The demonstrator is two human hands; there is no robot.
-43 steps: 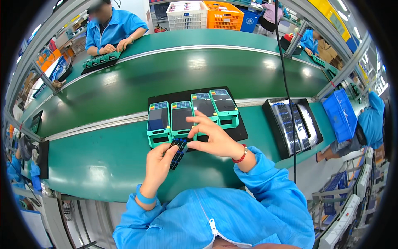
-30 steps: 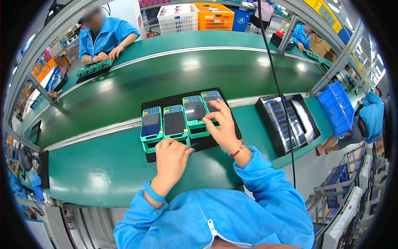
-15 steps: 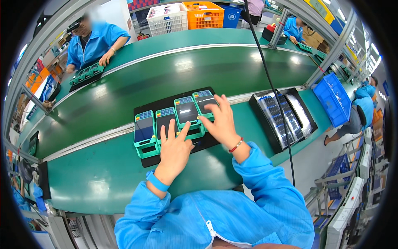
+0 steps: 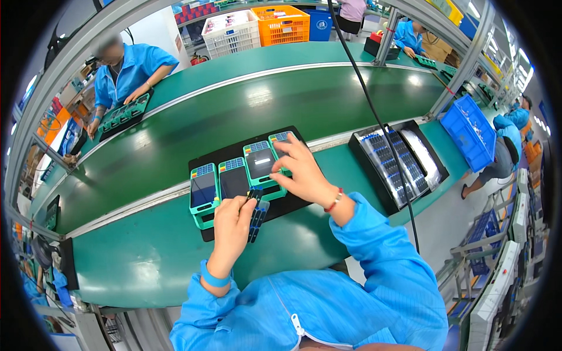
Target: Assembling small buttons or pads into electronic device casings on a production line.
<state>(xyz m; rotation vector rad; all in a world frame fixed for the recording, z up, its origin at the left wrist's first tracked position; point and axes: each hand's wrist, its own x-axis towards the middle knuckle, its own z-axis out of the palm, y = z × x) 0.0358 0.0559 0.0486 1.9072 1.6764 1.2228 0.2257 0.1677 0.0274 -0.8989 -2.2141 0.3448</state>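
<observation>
Holding a dark strip of small pieces (image 4: 256, 219), the left hand (image 4: 230, 225) is pinched with thumb and fingers on its side, at about 6 o'clock of the black mat (image 4: 219, 153). The right hand (image 4: 301, 174) is at 3 o'clock of the same mat, with bent fingers above the fourth card terminal (image 4: 281, 138). Both hands are apart from each other; I cannot tell if a small piece is between the right fingertips.

Four green-framed terminals stand side by side on the mat, the first terminal (image 4: 204, 188) toward 9 o'clock. The lower end of the strip passes over the near edge of the mat, above the green counter (image 4: 134, 248).

Concerning the room, a wide stretch of counter opens from 8 to 9 o'clock of the mat, until a dark panel (image 4: 67, 263). At 3 o'clock a narrower stretch separates the mat from a black tray (image 4: 370, 178) with blue-and-dark strips (image 4: 383, 158); the right forearm borders this gap. The tray's near corner is close to the counter edge, and a black cable (image 4: 411, 216) hangs across it in view. Between 2 and 3 o'clock is a blue bin (image 4: 458, 146). At the 12 o'clock side, the mat overlaps the metal rail (image 4: 146, 200) along the belt (image 4: 175, 131).
</observation>
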